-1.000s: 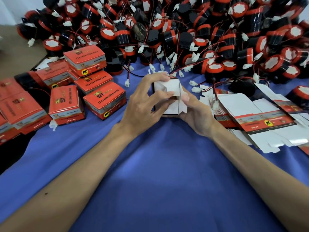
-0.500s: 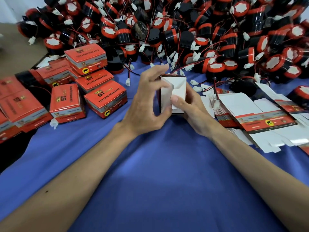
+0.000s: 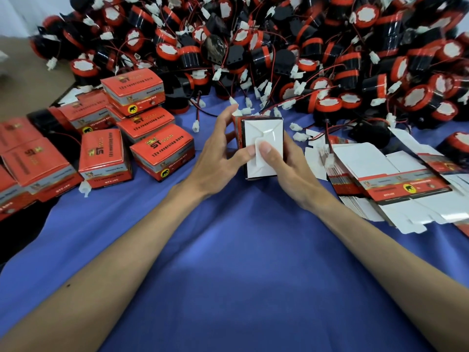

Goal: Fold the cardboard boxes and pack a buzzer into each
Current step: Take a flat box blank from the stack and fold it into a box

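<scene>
Your far fingers are hidden behind the cardboard box point(image 3: 264, 138), and its inside cannot be seen. You hold it over the middle of the smooth blue cloth point(image 3: 241, 262), with your left hand point(image 3: 215, 161) and right hand point(image 3: 291, 171) curled round its sides and both thumbs pressing its glossy white interlocked flaps. Behind it, the tangled heap of round black-and-red buzzers point(image 3: 253, 47) is cut off at the frame's top.

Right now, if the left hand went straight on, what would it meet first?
The left hand meets the cardboard box it holds; beyond, probably the buzzer pile, though depth is unclear.
</scene>
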`<state>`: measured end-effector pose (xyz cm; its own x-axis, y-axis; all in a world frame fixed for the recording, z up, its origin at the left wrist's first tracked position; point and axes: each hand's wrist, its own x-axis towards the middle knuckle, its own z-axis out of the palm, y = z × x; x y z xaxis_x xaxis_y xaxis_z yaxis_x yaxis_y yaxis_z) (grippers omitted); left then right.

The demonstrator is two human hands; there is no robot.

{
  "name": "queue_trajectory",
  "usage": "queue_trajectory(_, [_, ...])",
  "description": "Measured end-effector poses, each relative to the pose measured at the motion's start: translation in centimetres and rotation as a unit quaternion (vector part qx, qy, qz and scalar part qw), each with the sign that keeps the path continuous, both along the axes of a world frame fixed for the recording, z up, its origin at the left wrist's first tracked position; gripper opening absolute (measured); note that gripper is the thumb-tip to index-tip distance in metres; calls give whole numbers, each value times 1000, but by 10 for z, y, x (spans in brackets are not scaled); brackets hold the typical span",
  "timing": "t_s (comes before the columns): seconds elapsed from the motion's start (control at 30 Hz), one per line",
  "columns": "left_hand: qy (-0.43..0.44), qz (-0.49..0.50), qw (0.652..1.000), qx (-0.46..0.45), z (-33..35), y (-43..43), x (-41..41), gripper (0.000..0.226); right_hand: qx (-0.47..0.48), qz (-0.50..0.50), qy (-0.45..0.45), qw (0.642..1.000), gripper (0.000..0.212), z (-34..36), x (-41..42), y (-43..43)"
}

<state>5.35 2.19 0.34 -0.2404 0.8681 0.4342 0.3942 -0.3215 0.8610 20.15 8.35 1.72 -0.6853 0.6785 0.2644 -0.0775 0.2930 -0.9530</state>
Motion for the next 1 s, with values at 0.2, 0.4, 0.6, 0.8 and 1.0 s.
queue_trajectory(0.2, [4,-8,1000,22,2,-2,2,71,63,-15,-36,997,35,-5,-1,3])
queue_trajectory(0.4, [46,42,996,57,3,-3,3,54,116,-34,-56,991,32,-8,-1,7])
queue_trajectory(0.6, [97,81,991,52,3,-3,6,48,171,-72,-43,982,17,-7,-2,6])
queue_trajectory(0.8, [83,69,993,42,4,-4,6,60,105,-39,-7,994,49,-6,-2,4])
queue_trajectory(1.0, [3,73,997,-3,6,-1,4,67,-56,-8,54,997,60,-4,2,12])
